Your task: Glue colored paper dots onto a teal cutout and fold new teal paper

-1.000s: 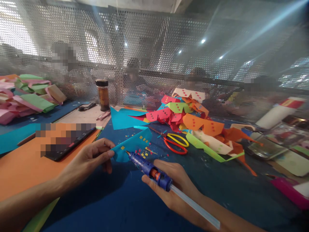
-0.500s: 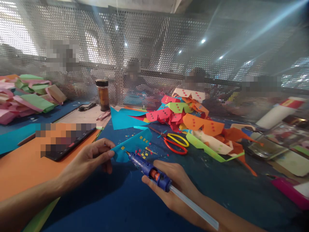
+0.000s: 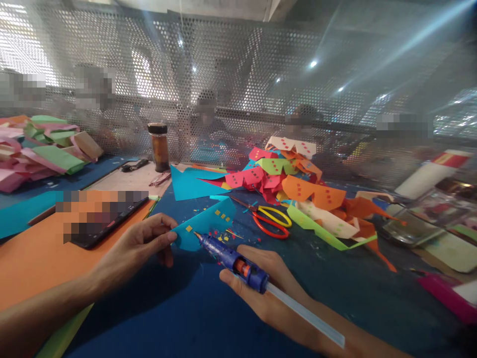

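In the head view, the left hand (image 3: pixel 149 241) pinches the left end of the blue paper (image 3: pixel 199 223) over the table (image 3: pixel 149 318). The right hand (image 3: pixel 261 306) is wrapped around a glue gun (image 3: pixel 219 251), whose long axis slants from near right to far left. Its nozzle ends just right of 1 yellow square (image 3: pixel 189 228); contact with the paper cannot be told. Of the 2 hands, the left is nearer the paper.
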The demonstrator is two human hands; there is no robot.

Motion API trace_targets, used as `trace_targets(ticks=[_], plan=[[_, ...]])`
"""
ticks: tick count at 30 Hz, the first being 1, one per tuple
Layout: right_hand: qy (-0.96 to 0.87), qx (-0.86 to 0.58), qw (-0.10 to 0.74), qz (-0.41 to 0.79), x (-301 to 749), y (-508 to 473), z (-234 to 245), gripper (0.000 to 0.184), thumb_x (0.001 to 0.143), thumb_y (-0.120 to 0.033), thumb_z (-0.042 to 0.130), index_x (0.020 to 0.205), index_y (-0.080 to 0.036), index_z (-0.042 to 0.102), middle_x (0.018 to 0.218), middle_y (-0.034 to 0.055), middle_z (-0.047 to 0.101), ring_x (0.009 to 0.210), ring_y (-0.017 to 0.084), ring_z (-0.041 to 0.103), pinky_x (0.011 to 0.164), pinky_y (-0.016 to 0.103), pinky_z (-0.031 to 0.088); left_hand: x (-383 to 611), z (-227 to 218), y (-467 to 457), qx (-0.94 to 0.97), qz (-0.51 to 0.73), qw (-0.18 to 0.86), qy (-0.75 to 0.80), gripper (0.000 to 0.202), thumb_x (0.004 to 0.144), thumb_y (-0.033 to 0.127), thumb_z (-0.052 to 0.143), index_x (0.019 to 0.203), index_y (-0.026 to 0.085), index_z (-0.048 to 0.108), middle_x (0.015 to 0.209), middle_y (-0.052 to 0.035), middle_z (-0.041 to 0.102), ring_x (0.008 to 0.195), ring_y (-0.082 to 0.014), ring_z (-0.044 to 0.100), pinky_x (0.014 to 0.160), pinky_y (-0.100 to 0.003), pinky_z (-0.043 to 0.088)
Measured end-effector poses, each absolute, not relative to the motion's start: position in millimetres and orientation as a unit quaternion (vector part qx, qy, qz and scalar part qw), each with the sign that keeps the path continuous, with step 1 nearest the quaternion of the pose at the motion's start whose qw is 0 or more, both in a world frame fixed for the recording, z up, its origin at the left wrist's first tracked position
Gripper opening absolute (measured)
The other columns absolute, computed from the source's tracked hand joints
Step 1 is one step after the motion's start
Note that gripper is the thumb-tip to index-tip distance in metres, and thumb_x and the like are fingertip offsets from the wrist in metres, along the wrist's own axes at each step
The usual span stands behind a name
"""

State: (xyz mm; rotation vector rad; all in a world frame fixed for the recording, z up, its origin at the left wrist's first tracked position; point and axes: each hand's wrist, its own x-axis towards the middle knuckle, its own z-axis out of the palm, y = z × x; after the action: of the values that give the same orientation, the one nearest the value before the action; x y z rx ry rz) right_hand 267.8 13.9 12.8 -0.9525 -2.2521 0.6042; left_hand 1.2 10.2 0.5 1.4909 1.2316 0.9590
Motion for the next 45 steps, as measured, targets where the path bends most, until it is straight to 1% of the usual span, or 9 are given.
trace_targets(ticks=[3, 13, 21, 26, 30, 34, 38, 42, 45], plan=[[-0.838, -0.364, 0.328, 0.239, 267, 13, 15, 0.025, 0.089, -0.036, 0.059, 0.069, -0.023, 0.052, 0.067, -0.0016, 0.059, 0.057, 0.014, 0.053, 0.054, 0.027, 0.042, 2, 1, 11, 0.602, 0.399, 0.468, 0.509, 0.025, 0.092, 0.046, 0.059, 0.093, 0.022, 0.057, 0.061, 0.0035, 0.068, 0.061, -0.0146, 0.062, 0.063, -0.026, 0.048], [-0.797, -0.435, 0.301, 0.293, 271, 13, 19, 0.034, 0.089, -0.05, 0.055, 0.067, -0.025, 0.056, 0.062, 0.0001, 0.054, 0.059, 0.017, 0.055, 0.051, 0.027, 0.047, 1, 4, 12, 0.552, 0.432, 0.475, 0.533, 0.026, 0.087, 0.046, 0.065, 0.09, 0.022, 0.059, 0.059, 0.0021, 0.068, 0.059, -0.0152, 0.062, 0.06, -0.025, 0.047], [-0.741, -0.525, 0.255, 0.332, 280, 18, 9, 0.038, 0.085, -0.06, 0.059, 0.09, -0.024, 0.069, 0.081, 0.004, 0.068, 0.076, 0.022, 0.064, 0.071, 0.036, 0.054, -8, -2, 20, 0.485, 0.49, 0.488, 0.535, 0.026, 0.083, 0.047, 0.072, 0.087, 0.022, 0.064, 0.064, 0.0021, 0.065, 0.061, -0.0139, 0.061, 0.06, -0.023, 0.049], [-0.71, -0.567, 0.234, 0.345, 286, 27, 6, 0.044, 0.083, -0.064, 0.059, 0.094, -0.023, 0.07, 0.08, 0.0056, 0.068, 0.078, 0.024, 0.065, 0.07, 0.037, 0.054, -7, 2, 25, 0.452, 0.534, 0.462, 0.545, 0.032, 0.072, 0.046, 0.081, 0.085, 0.021, 0.066, 0.074, 0.0046, 0.062, 0.06, -0.0114, 0.061, 0.06, -0.022, 0.053], [-0.735, -0.553, 0.245, 0.307, 286, 34, 3, 0.039, 0.083, -0.059, 0.062, 0.096, -0.024, 0.073, 0.097, 0.0074, 0.072, 0.095, 0.027, 0.065, 0.084, 0.041, 0.053, -5, 6, 27, 0.431, 0.546, 0.436, 0.57, 0.039, 0.061, 0.05, 0.085, 0.082, 0.021, 0.068, 0.07, 0.0039, 0.062, 0.057, -0.0129, 0.061, 0.057, -0.023, 0.053], [-0.756, -0.532, 0.211, 0.319, 284, 40, 4, 0.034, 0.088, -0.052, 0.058, 0.082, -0.022, 0.072, 0.08, 0.0052, 0.072, 0.077, 0.023, 0.066, 0.073, 0.036, 0.053, -6, 6, 30, 0.417, 0.543, 0.425, 0.593, 0.038, 0.06, 0.05, 0.084, 0.082, 0.023, 0.071, 0.064, 0.0021, 0.064, 0.056, -0.0152, 0.062, 0.055, -0.024, 0.053], [-0.75, -0.541, 0.207, 0.32, 283, 44, 8, 0.032, 0.087, -0.051, 0.059, 0.085, -0.022, 0.073, 0.087, 0.0061, 0.074, 0.082, 0.024, 0.068, 0.077, 0.035, 0.052, -8, 5, 31, 0.415, 0.545, 0.406, 0.605, 0.036, 0.058, 0.048, 0.084, 0.081, 0.023, 0.071, 0.063, 0.0016, 0.065, 0.056, -0.0165, 0.061, 0.053, -0.026, 0.053], [-0.745, -0.545, 0.192, 0.334, 286, 49, 11, 0.035, 0.087, -0.053, 0.058, 0.081, -0.022, 0.072, 0.078, 0.0058, 0.073, 0.071, 0.023, 0.066, 0.062, 0.032, 0.052, -9, 5, 31, 0.419, 0.531, 0.416, 0.607, 0.038, 0.063, 0.05, 0.083, 0.085, 0.023, 0.071, 0.067, 0.003, 0.065, 0.058, -0.0144, 0.061, 0.056, -0.023, 0.053], [-0.744, -0.541, 0.189, 0.343, 290, 52, 13, 0.032, 0.087, -0.051, 0.058, 0.086, -0.022, 0.072, 0.08, 0.0051, 0.073, 0.07, 0.023, 0.067, 0.062, 0.033, 0.053, -12, 3, 31, 0.415, 0.518, 0.434, 0.61, 0.039, 0.067, 0.053, 0.082, 0.09, 0.024, 0.07, 0.066, 0.0038, 0.064, 0.061, -0.0132, 0.06, 0.059, -0.02, 0.053]])
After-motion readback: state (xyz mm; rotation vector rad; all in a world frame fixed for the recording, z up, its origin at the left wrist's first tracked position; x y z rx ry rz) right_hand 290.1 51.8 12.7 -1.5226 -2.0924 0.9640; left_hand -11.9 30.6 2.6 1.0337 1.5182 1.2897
